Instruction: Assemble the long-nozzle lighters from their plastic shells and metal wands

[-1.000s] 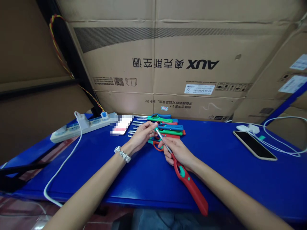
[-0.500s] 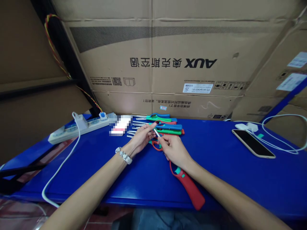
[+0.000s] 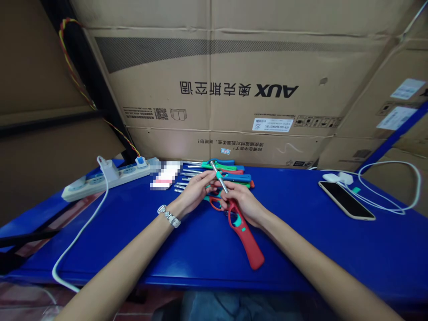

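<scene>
A red long-necked gas lighter is held above the blue table, its handle slanting down toward me and its metal barrel pointing up and away. My right hand grips it around the base of the barrel. Farther up, the fingertips of my left hand pinch the barrel beside a small teal band. Behind and under both hands, several more lighters lie in a stack, among them a blue one and a green one, barrels to the left. My hands hide part of that stack.
A white power strip with plugs and a cable lies at the left. To the right are a phone and a charger with a looped white cable. A large cardboard box stands behind the blue table.
The red lighter has turned more upright, its handle end shifting left and up. Its barrel and teal band now show between my hands. The whole view has shifted slightly.
</scene>
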Available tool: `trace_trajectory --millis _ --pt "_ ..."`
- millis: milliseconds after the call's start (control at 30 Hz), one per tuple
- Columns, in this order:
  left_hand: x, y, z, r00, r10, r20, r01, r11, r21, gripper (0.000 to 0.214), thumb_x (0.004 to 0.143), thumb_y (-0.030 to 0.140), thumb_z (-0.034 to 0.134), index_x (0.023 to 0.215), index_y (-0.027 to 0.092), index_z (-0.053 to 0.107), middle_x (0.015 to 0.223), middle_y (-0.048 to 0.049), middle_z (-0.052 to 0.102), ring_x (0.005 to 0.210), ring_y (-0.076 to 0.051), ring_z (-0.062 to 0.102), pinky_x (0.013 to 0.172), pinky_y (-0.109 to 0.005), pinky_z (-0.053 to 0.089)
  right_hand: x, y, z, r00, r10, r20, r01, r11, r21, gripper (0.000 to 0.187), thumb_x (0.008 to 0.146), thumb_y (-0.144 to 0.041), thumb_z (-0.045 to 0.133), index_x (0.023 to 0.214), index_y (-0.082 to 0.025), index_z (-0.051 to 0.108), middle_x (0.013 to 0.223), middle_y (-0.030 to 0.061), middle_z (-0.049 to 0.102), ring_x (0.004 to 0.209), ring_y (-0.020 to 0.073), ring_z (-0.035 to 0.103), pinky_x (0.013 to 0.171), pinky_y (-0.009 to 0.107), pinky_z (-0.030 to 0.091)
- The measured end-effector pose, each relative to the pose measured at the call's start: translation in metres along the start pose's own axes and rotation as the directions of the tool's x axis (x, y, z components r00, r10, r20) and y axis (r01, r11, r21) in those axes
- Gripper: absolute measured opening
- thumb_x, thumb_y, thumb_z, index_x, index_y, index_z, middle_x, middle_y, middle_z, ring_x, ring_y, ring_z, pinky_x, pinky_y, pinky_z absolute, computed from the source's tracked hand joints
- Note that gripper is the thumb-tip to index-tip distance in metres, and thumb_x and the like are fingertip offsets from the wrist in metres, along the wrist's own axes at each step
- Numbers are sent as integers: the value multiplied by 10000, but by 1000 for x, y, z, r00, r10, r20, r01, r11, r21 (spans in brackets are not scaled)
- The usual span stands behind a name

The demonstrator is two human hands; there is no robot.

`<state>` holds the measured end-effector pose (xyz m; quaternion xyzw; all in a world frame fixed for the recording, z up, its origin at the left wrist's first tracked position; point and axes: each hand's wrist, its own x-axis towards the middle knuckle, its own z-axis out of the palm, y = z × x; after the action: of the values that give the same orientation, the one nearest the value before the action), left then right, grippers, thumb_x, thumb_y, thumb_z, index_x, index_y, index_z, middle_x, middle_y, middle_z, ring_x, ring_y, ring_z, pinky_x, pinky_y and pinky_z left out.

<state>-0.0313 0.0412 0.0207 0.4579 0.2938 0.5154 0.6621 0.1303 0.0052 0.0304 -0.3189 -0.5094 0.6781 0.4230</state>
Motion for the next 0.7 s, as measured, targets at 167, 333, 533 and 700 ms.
trace_trajectory --millis 167,333,533,700 --pt "-1 6 0 996 90 -11 -89 995 51 280 708 373 832 799 159 675 766 -1 649 712 -118 613 671 -216 507 -6 1 0 990 54 131 -47 997 -57 415 807 -317 670 1178 -244 499 1051 33 617 696 172 726 557 289 585" --pt "-1 8 -1 983 166 -77 -161 985 64 275 722 384 816 775 172 650 776 9 627 719 -107 591 654 -196 500 -10 5 2 975 206 80 -185 959 -214 387 865 -464 597 1121 -201 473 624 -29 642 328 94 519 332 166 372" --pt "0 15 -3 988 150 -41 -146 986 83 342 707 436 818 876 157 716 864 -48 687 818 -157 635 692 -226 499 -14 4 -5 976 150 156 -149 989 -17 185 748 -220 492 904 -219 392 597 -66 580 396 131 550 444 245 427" --pt "1 16 -9 983 161 -87 -153 984 90 315 660 414 851 734 151 695 794 -17 654 749 -125 598 677 -222 496 -13 6 -4 990 -20 142 51 974 -221 165 827 -169 499 895 -225 360 697 -62 600 533 108 625 566 241 493"
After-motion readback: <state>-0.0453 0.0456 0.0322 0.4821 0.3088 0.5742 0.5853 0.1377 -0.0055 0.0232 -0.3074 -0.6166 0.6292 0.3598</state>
